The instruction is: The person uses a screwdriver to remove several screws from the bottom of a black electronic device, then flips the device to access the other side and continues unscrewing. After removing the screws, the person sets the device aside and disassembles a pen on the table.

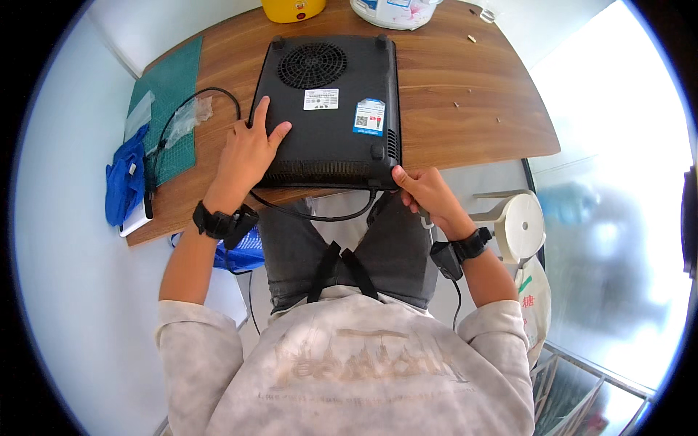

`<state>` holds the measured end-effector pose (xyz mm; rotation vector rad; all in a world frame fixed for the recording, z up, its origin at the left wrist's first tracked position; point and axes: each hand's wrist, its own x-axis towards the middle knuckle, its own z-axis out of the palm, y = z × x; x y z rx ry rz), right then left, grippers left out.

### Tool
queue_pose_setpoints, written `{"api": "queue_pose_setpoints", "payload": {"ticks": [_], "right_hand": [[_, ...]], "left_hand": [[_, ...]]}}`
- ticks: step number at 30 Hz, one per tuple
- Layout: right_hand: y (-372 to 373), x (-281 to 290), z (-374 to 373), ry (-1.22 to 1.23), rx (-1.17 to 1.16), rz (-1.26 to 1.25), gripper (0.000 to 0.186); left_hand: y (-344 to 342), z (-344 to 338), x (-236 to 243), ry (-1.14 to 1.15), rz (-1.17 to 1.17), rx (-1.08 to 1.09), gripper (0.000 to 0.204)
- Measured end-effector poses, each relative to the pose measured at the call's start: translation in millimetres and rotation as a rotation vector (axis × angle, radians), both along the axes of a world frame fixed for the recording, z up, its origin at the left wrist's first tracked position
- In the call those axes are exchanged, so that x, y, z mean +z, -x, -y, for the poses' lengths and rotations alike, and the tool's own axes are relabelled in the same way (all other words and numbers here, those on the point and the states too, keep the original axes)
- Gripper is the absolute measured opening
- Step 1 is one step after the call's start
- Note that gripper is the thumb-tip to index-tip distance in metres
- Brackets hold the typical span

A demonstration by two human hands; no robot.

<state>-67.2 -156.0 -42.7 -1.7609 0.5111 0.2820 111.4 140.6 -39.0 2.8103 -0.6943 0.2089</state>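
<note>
A black appliance (pixel 327 127), underside up with a round vent, feet and labels, lies at the table's front edge, its cord looping below it. My left hand (pixel 251 145) rests on its left side, index finger and thumb spread apart. My right hand (pixel 429 196) is at the front right corner, thumb against the casing, fingers curled around a slim grey metal tool (pixel 426 220) hanging below the corner; the tool's exact shape is partly hidden.
A green mat (pixel 182 73), clear plastic bags (pixel 185 123) and blue fabric (pixel 127 178) sit left on the wooden table (pixel 472 94). Yellow (pixel 291 7) and white (pixel 392 13) containers stand at the back. A beige stool (pixel 518 232) is right, beside a frosted panel (pixel 603 203).
</note>
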Motion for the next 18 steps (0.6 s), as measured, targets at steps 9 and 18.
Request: {"api": "queue_pose_setpoints", "payload": {"ticks": [9,18], "right_hand": [[-2,4,11,-0.043,0.071,-0.044,0.071],[7,2,32,-0.156,0.060,-0.041,0.067]], "left_hand": [[12,69,63,-0.074,0.167,-0.394,0.051],[29,155,18,0.110,0.073,-0.610,0.043]]}}
